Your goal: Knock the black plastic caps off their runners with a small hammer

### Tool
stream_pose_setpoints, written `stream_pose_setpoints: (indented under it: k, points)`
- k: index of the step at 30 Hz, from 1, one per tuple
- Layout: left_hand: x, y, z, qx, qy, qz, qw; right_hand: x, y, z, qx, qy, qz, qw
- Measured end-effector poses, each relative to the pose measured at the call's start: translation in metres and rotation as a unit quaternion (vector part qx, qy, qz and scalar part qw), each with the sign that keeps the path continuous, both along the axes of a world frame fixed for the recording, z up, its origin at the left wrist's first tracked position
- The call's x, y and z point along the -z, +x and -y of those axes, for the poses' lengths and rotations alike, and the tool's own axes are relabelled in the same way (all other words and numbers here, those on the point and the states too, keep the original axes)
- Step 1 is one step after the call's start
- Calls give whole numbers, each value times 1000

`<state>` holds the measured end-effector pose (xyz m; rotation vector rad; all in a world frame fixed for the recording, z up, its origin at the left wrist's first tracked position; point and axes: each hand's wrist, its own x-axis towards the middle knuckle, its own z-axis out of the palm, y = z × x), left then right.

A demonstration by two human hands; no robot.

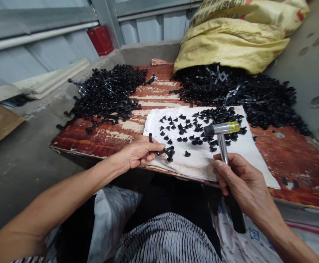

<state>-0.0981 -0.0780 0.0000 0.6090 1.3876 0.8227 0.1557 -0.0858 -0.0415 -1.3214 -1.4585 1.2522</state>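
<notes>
My left hand (141, 151) is closed on a small black folding linkage with round knob ends (169, 151), held over the near left edge of a white cloth (200, 166). In my right hand (238, 173) is a mallet (223, 144) with a metal shaft and black handle. Its head has one black face and one yellow face and is raised above the cloth. Loose black mushroom-shaped knobs (181, 128) lie scattered on the cloth between and beyond my hands. Part of the linkage is hidden by my left fingers.
Black linkages form a pile (107, 89) at the back left of the worn red wooden board (115, 137). Another pile (269, 96) spills from a yellow woven sack (230, 44) at the back right. A red box (100, 40) stands by the corrugated wall.
</notes>
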Motion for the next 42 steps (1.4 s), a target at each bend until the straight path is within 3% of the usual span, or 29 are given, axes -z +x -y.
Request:
stream_pose_setpoints:
  k: [33, 37, 42]
  points:
    - [0, 4, -4, 16, -2, -55, 998, 0, 1, -2, -3, 1, 7, 1000]
    - [-5, 4, -9, 44, 10, -106, 993, -2, 7, 0, -40, 39, 66, 996]
    - [-8, 0, -17, 106, -6, -128, 986, -5, 9, 5, -104, 167, 167, 966]
